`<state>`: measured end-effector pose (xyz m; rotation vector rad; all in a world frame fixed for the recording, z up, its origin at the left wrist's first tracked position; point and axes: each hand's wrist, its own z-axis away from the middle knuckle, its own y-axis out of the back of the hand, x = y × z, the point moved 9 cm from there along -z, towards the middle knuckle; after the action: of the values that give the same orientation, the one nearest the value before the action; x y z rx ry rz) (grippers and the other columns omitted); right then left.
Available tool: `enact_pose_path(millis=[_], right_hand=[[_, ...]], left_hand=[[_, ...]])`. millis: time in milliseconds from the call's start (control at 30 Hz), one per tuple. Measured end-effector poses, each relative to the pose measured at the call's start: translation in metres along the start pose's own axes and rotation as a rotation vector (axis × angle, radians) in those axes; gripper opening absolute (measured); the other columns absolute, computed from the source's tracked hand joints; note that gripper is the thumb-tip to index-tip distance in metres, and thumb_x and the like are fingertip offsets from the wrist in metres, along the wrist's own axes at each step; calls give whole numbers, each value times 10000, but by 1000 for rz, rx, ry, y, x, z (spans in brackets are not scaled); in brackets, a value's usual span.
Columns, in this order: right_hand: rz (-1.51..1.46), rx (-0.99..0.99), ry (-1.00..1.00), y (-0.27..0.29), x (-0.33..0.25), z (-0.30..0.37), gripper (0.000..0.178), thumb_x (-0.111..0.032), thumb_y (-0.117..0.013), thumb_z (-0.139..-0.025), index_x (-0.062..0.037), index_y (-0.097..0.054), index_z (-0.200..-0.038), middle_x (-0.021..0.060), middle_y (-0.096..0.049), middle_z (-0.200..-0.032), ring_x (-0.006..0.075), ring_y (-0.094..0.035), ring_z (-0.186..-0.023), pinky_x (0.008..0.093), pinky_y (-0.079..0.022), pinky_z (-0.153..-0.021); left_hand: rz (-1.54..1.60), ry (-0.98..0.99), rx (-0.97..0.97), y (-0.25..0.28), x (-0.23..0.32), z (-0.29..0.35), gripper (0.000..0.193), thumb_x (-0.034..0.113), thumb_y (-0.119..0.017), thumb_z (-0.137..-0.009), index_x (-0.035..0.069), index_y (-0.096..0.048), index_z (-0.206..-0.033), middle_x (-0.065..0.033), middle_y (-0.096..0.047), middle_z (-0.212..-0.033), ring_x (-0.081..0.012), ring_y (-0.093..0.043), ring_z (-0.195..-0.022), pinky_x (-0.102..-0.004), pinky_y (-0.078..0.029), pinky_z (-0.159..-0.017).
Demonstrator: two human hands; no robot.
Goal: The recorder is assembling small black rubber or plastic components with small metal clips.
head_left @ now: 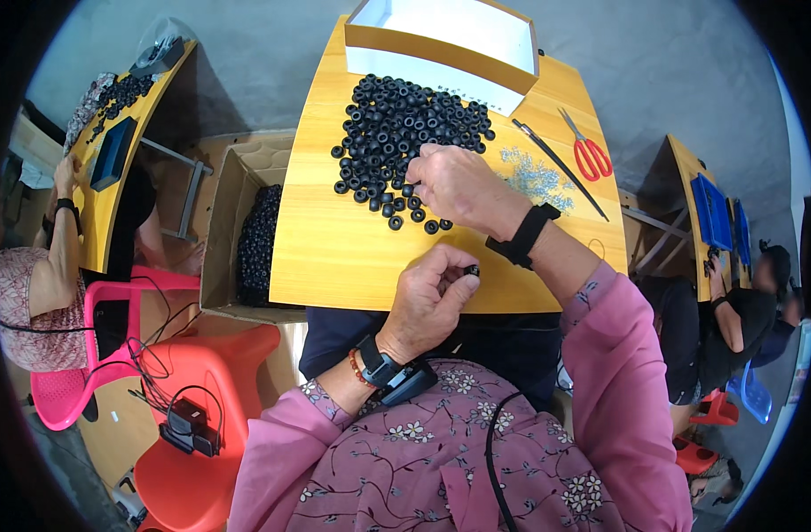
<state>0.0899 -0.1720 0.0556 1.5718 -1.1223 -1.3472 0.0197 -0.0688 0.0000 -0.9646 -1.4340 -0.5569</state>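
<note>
Near the front edge of the yellow table, my left hand (pixel 427 297) is closed, pinching a small black ring (pixel 472 269) between thumb and forefinger. Beyond it, my right hand (pixel 466 184) hovers at the right side of a heap of round black rings with holes (pixel 392 129). Its fingers are drawn together, and whatever is between them is hidden. Several loose rings lie in front of the heap, a pair of them (pixel 438 226) close below my right hand. To the right of that hand is a scatter of tiny clear-bluish pieces (pixel 536 176).
An open white-and-brown box (pixel 441 58) stands at the table's far edge. Red-handled scissors (pixel 587 151) and a thin black rod (pixel 565 168) lie right. A cardboard carton (pixel 219 230) of black pieces stands left, beside a red chair (pixel 197 443). Other people sit at side tables.
</note>
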Motion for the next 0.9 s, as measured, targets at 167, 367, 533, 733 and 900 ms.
enact_pose_path(millis=[167,367,533,733,900], right_hand=[[-43,69,28,3,0,2,113,-46,-645,-797,-13,-689,-896,161,-630,-869,356,-643,-809,438,-516,-716],[-464,159,-33,35,-1,34,96,-44,-676,-852,-11,-670,-942,61,-622,-863,167,-626,-754,289,-492,-664],[-894,112,-256,38,4,79,131,-49,-695,-887,-14,-684,-1013,-1,-653,-901,44,-589,-761,217,-478,-606],[-1200,190,-334,24,17,123,161,-34,-667,-915,-3,-687,-1072,32,-681,-939,66,-637,-779,205,-513,-628],[-1321,213,-302,19,18,133,196,-21,-655,-920,12,-672,-1112,55,-688,-965,111,-678,-837,237,-552,-672]], left_hand=[[1,-7,-3,-1,-1,0,128,-4,-606,-951,-9,-575,-1075,19,-575,-851,-27,-515,-695,-185,-449,-602],[60,66,43,0,-1,1,127,-27,-634,-914,-15,-593,-1033,-11,-593,-818,-58,-548,-694,-210,-470,-615],[49,75,15,1,-2,2,122,13,-597,-967,3,-576,-1088,-9,-626,-880,-63,-605,-755,-207,-513,-661],[95,96,29,0,-6,0,144,53,-606,-976,2,-574,-1107,-46,-668,-986,-82,-630,-769,-229,-542,-680],[100,75,47,1,-3,-1,159,92,-623,-978,5,-570,-1101,-52,-665,-968,-98,-634,-759,-241,-539,-669]])
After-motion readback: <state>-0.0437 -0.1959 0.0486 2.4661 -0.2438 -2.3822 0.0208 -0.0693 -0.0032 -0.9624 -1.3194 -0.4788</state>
